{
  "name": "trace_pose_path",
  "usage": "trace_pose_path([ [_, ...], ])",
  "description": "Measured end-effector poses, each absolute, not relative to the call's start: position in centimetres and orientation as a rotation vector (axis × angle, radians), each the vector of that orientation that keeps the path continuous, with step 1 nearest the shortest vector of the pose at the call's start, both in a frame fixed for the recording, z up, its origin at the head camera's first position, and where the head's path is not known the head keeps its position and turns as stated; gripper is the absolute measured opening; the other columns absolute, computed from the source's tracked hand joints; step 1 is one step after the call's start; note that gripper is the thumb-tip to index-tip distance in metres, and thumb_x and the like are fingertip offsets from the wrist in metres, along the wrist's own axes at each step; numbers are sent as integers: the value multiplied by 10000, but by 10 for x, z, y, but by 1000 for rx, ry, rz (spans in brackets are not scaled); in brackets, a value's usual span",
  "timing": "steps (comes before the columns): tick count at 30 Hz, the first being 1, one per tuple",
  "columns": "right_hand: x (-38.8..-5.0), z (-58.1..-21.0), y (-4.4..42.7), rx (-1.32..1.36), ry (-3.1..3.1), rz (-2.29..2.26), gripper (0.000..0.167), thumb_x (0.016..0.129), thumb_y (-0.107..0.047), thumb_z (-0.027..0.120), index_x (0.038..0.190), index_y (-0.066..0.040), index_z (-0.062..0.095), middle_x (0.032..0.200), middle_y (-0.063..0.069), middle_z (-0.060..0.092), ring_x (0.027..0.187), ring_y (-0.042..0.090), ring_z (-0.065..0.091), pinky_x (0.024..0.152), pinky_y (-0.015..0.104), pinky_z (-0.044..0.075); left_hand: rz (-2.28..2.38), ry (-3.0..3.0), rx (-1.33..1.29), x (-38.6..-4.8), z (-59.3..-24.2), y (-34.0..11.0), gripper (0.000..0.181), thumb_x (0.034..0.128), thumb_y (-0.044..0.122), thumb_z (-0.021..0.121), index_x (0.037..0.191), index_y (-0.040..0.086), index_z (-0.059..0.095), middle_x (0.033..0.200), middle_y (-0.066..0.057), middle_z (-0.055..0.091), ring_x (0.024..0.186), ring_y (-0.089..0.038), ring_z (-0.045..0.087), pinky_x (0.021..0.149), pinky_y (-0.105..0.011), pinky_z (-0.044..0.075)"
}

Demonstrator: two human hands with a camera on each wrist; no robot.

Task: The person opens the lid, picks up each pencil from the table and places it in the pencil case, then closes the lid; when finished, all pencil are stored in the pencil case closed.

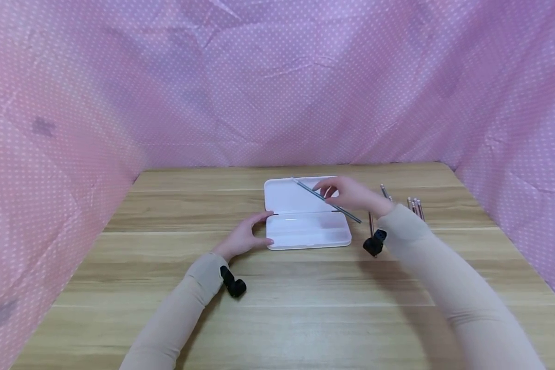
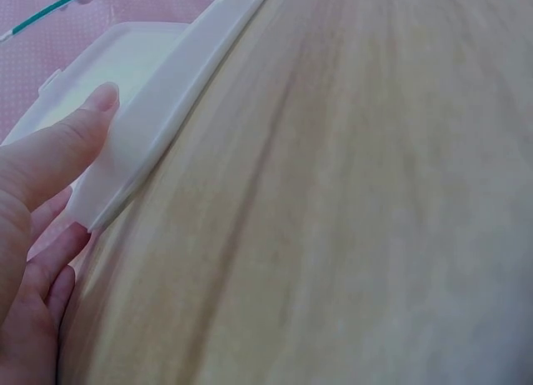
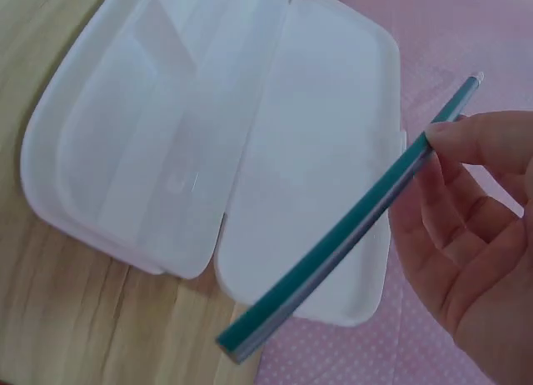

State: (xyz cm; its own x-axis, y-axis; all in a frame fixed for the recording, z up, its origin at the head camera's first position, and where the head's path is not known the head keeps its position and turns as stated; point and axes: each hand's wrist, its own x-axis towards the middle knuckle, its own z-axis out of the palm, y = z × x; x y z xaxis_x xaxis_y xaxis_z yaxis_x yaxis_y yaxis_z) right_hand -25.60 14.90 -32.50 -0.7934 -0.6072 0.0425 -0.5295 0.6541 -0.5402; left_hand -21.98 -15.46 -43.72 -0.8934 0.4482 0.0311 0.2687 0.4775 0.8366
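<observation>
- A green-and-silver pencil (image 3: 333,235) is being held aslant in the air above the opened case, its whitish tip pointing toward the far left; its other end is reaching past the case's right side in the head view.
- The pencil is being pinched near its whitish-tipped half between thumb and fingers of the right hand (image 1: 349,194); the other fingers are being kept curled behind it.
- A white plastic pencil case (image 1: 308,231) is being supported by the table beneath; its lid (image 1: 282,195) is being left folded back on the far side, and its near tray is being shown without contents.
- The left end of the case is being held by the left hand (image 1: 242,239); thumb and fingers are being spread apart, the thumb set at the near wall, the fingers round the end.
- To the right, several more pencils (image 1: 415,205) are being partly hidden by the right arm.
- Black wrist cameras (image 1: 374,244) are being worn over pale sleeves (image 1: 458,303); the wood-grain table (image 1: 305,308) is being enclosed by pink polka-dot cloth (image 1: 277,92).
</observation>
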Motion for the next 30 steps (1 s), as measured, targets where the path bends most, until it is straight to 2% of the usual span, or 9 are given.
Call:
trace_pose_path([
  [10, -256, -327, 107, -1218, 2662, -482, 325, 842, 77, 556, 1137, -16, 654, 963, 89, 669, 893, 205, 606, 841, 359, 513, 1356, 2536, 578, -221, -434, -156, 752, 763, 223, 800, 1420, 212, 435, 1458, -8, 431, 1351, -210, 373, 1146, -426, 256],
  [13, -256, -330, 103, -1205, 2644, -477, 331, 837, 79, 555, 1136, -18, 657, 945, 88, 667, 882, 202, 603, 839, 350, 513, 1358, 2530, 568, -222, -435, -156, 773, 764, 238, 799, 1433, 222, 414, 1460, 20, 432, 1350, -194, 376, 1150, -421, 246],
  [19, -260, -341, 98, -1132, 2582, -441, 381, 821, 103, 530, 1147, -43, 659, 951, 84, 660, 886, 201, 594, 853, 343, 508, 1377, 2519, 571, -223, -435, -157, 826, 760, 212, 801, 1460, 210, 362, 1432, -8, 470, 1327, -218, 402, 1146, -444, 246],
  [23, -261, -352, 94, -1105, 2535, -395, 407, 814, 115, 514, 1147, -63, 667, 969, 80, 661, 889, 194, 576, 875, 345, 496, 1362, 2516, 540, -224, -435, -158, 819, 762, 231, 800, 1456, 248, 365, 1429, 37, 469, 1330, -192, 394, 1151, -435, 236],
  [30, -258, -365, 87, -1055, 2496, -412, 373, 834, 110, 544, 1128, -75, 679, 983, 69, 653, 912, 180, 555, 919, 348, 478, 1346, 2512, 572, -224, -434, -158, 812, 770, 228, 793, 1457, 239, 361, 1443, 26, 457, 1355, -188, 373, 1152, -433, 240],
])
